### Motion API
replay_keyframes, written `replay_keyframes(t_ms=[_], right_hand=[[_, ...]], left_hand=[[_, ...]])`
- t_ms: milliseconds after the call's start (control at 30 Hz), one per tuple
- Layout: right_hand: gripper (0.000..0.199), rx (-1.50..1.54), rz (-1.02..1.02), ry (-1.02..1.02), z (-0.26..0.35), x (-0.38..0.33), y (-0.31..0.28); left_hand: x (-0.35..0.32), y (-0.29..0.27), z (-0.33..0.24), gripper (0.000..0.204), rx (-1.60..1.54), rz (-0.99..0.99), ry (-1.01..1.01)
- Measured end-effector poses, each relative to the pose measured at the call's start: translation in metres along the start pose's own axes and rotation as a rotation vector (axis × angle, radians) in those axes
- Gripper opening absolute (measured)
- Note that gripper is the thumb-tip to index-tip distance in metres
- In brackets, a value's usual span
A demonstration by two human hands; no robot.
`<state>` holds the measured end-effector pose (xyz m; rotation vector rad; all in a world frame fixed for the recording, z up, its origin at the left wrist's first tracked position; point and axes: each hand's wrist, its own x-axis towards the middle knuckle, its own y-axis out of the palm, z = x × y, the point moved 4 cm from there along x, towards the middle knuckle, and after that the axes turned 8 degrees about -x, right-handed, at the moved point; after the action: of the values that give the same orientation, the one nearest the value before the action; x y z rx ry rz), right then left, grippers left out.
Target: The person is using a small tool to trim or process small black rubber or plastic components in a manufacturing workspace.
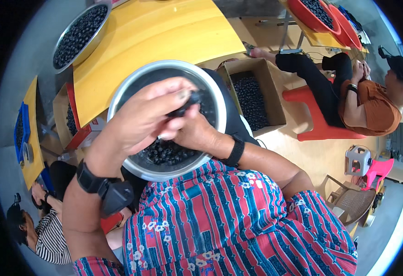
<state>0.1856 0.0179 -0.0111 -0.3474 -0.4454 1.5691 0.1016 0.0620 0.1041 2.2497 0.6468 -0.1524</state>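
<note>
A silver metal bowl (221,110) sits in my lap, with many small, round, black pieces (168,154) in its bottom. Over the bowl, my left hand (148,110) is closed, its thumb and fingers pinching small black round pieces (192,98). My right hand (197,132) comes up from below and meets the left at the fingertips, also closed against the black pieces. Exactly how many lie between the fingers is hidden. Both wrists wear black straps, and a dark boxy device (117,198) hangs by the left one.
A yellow table (164,34) stands ahead, bearing a metal basin (56,64) of black pieces. Right of my lap is an open cardboard box (277,110) of them. A co-worker (371,103) sits on a red stool (312,115); another person (49,239) sits at left.
</note>
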Motion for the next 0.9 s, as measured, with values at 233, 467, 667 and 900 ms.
replay_keyframes(t_ms=[233,467,667,900], right_hand=[[0.034,-0.176,-0.156,-0.286,0.007,0.008,0.004],[0.030,-0.161,-0.096,-0.201,0.005,0.012,0.000],[0.020,0.019,-0.038,0.044,0.010,0.008,-0.009],[0.019,0.022,-0.097,-0.007,0.008,0.014,-0.023]], left_hand=[[0.102,0.050,0.016,0.065,0.024,-0.001,-0.003],[0.090,0.031,0.007,0.060,0.154,-0.057,0.080],[0.009,-0.003,-0.020,0.033,0.373,-0.067,0.331],[-0.061,-0.073,0.019,0.013,0.693,-0.340,0.177]])
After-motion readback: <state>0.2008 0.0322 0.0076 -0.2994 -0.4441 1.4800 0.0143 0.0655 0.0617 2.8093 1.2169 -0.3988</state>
